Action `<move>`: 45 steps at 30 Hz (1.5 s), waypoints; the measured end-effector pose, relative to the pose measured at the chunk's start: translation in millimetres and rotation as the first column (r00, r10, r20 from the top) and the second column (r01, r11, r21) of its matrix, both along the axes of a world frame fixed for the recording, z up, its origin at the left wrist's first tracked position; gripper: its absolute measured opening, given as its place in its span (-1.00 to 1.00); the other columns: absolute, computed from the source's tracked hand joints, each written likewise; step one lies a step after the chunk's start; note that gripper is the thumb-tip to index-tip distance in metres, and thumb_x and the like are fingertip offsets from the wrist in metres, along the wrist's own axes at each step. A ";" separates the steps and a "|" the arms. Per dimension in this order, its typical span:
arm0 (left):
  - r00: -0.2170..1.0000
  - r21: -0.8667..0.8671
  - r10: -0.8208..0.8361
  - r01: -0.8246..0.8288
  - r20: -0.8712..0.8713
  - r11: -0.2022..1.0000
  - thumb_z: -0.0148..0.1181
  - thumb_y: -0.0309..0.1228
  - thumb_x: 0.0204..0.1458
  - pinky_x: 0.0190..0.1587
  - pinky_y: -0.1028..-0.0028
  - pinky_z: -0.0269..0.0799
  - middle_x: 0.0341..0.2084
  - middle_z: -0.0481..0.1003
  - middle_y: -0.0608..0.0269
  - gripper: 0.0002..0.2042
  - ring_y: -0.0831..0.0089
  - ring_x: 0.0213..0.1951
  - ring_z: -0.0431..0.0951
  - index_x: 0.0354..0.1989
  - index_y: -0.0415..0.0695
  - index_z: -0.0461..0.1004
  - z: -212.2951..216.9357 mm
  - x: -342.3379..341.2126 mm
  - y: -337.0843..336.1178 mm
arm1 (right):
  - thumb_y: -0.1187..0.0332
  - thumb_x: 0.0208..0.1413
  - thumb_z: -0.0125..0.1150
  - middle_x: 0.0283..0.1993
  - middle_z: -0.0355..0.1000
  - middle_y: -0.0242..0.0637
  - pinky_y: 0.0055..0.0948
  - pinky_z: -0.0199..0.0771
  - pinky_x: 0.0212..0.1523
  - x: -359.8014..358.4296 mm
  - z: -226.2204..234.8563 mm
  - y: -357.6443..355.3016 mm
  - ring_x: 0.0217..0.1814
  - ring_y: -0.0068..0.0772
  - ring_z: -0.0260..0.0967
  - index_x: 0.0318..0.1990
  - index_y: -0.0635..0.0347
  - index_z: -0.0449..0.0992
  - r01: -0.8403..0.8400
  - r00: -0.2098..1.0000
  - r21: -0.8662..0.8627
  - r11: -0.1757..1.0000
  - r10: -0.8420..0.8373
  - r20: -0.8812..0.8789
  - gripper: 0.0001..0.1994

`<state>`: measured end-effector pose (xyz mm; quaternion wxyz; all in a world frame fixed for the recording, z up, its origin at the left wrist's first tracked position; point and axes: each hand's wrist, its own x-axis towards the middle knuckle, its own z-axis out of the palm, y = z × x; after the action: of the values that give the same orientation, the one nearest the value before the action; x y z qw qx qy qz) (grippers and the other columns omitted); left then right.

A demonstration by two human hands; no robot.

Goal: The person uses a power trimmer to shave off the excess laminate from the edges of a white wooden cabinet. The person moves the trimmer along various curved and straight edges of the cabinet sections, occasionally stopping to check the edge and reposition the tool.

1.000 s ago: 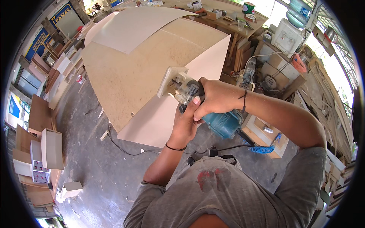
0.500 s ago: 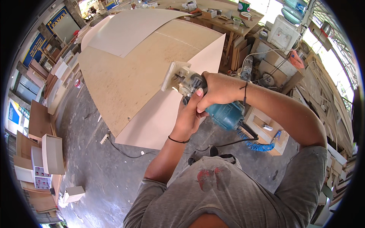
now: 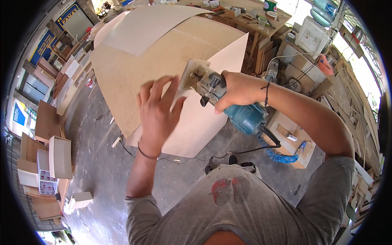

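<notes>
Teal-bodied handheld trim router [image 3: 228, 104] with a clear square base sits pressed against the upper edge of the pale plywood box panel [image 3: 204, 118], gripped around its motor housing by the right hand [image 3: 239, 89]. Just left of the router, the left hand [image 3: 157, 110] hovers with fingers spread wide, holding nothing. A blue coiled cord [image 3: 277, 153] trails below the router.

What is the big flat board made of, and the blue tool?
The board looks like pressed wood chips: its tan top is speckled and matte. The pale sheet on its side looks like thin smooth laminate, though that is uncertain. The trim router in the right hand seems to have a teal plastic body with a clear plastic base.
</notes>
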<state>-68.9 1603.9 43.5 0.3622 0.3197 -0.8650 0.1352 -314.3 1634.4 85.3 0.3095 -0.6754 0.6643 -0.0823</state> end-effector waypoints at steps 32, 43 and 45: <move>0.914 0.109 -0.141 0.107 0.380 0.988 0.60 -0.25 -0.47 0.25 0.18 0.02 0.34 0.25 0.55 -0.04 0.38 0.38 0.12 0.31 0.24 0.32 37.2 -30.5 -71.3 | 0.09 -0.35 0.54 -0.20 0.52 0.03 -0.35 0.51 -0.11 -17.5 4.1 -10.0 -0.18 -0.14 0.53 -0.01 0.51 0.36 -0.008 1.000 0.028 1.000 0.007 0.012 -0.21; 0.900 0.142 -0.143 0.092 0.412 0.986 0.58 -0.24 -0.41 0.26 0.20 -0.01 0.34 0.26 0.55 -0.06 0.41 0.38 0.12 0.33 0.23 0.31 41.3 -49.7 -80.6 | 0.05 -0.36 0.53 -0.20 0.52 0.08 -0.34 0.54 -0.13 -35.7 7.4 -15.2 -0.19 -0.12 0.55 0.02 0.54 0.34 -0.015 0.998 0.042 0.999 0.012 0.058 -0.16; 0.898 0.158 -0.138 0.078 0.419 0.984 0.58 -0.24 -0.41 0.26 0.20 -0.01 0.34 0.26 0.55 -0.06 0.41 0.38 0.13 0.33 0.22 0.30 43.5 -52.8 -80.7 | 0.03 -0.37 0.53 -0.21 0.52 0.08 -0.33 0.54 -0.14 -39.2 6.2 -16.2 -0.19 -0.12 0.55 0.02 0.55 0.34 -0.021 0.998 0.031 0.999 0.019 0.066 -0.15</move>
<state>-121.6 1523.2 87.0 0.1477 0.2579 -0.9470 0.1220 -353.6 1618.2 91.5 0.3427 -0.6741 0.6480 -0.0909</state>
